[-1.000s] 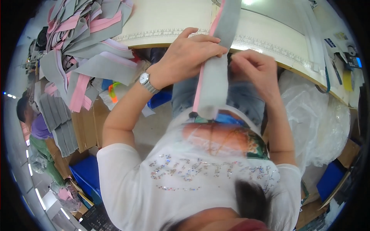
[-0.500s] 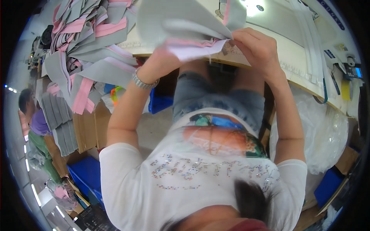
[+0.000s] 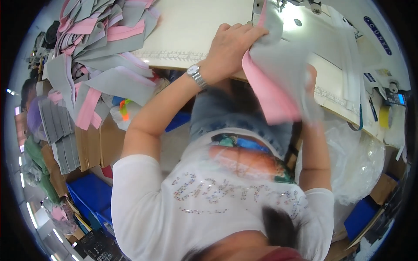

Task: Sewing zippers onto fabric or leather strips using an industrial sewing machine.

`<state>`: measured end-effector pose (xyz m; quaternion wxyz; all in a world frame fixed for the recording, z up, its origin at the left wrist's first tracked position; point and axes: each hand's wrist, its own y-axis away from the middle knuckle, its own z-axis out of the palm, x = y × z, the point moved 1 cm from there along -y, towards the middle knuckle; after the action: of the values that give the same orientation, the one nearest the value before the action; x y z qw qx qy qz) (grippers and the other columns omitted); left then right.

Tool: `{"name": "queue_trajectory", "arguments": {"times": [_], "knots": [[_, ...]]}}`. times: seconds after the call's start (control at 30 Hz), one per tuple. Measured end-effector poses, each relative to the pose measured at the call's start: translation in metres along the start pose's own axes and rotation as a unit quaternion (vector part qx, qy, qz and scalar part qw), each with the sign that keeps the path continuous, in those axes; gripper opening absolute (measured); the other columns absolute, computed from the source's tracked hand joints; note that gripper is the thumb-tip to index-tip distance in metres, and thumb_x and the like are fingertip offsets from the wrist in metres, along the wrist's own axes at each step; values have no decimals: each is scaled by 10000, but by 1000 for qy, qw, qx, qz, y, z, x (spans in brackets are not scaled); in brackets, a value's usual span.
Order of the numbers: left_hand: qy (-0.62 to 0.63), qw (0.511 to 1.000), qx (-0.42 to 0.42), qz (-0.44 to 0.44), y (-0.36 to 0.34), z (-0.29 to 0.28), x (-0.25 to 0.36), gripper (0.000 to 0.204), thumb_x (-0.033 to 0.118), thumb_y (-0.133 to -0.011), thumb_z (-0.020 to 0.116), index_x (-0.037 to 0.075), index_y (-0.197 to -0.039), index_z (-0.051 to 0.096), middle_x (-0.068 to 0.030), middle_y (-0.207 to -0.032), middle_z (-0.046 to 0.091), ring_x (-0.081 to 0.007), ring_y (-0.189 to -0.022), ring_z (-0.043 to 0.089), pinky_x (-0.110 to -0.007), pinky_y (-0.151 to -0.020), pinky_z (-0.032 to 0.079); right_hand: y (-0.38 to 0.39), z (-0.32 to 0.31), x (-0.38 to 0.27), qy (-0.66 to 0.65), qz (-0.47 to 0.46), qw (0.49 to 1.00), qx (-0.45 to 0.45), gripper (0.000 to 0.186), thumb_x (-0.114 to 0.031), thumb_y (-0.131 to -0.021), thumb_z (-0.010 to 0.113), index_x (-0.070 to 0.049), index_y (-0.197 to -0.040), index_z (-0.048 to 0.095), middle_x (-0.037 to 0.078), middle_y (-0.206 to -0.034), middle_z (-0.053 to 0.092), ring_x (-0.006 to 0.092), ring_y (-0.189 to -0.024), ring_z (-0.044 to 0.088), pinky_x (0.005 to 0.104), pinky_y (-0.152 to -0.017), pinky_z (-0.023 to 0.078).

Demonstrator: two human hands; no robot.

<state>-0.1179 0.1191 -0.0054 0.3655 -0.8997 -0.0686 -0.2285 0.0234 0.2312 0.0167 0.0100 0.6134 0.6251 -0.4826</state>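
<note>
A grey fabric piece [image 3: 283,56] with a pink band [image 3: 267,91] runs from the sewing machine [image 3: 282,5] over the table's near edge. My left hand [image 3: 233,50], with a metal watch on its wrist, pinches the fabric's left edge near the top, fingers closed. Behind the fabric's lower right side is my right hand [image 3: 311,80]. Only a blurred part of it shows, and its fingers are mostly covered by the cloth. The fabric's lower end is smeared by motion.
A heap of grey and pink fabric pieces [image 3: 104,48] covers the table's left side and hangs over its edge. A ruler strip [image 3: 178,56] runs along the white table's [image 3: 191,26] front. Cardboard boxes [image 3: 89,145], blue bins [image 3: 89,191] and clear plastic bags [image 3: 348,161] stand below.
My left hand has moved right and up to the fabric edge near the machine. My right hand has dropped lower behind the cloth. The fabric has swung rightward, turning its pink band into view.
</note>
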Motion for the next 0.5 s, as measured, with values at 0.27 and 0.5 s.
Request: {"name": "queue_trajectory", "arguments": {"times": [0.27, 0.5], "knots": [[-186, 966, -128, 126, -5, -52, -16, 398, 76, -730, 602, 183, -1113, 620, -23, -1251, 556, -188, -1060, 569, -383, -914, 408, 20, -3, 0, 131, -111, 980, -103, 172, -76, -673, 615, -51, -843, 616, 66, -968, 648, 228, -830, 643, 313, -703, 515], [-4, 962, -254, 104, 9, -31, -5, 351, 33, -715, 647, 138, -1050, 624, -19, -1241, 573, -190, -1021, 600, -446, -924, 419, 37, 5, -1, 154, -97, 981, -71, 231, -94, -681, 618, -75, -910, 640, 69, -974, 626, 220, -876, 630, 359, -758, 495]]}}
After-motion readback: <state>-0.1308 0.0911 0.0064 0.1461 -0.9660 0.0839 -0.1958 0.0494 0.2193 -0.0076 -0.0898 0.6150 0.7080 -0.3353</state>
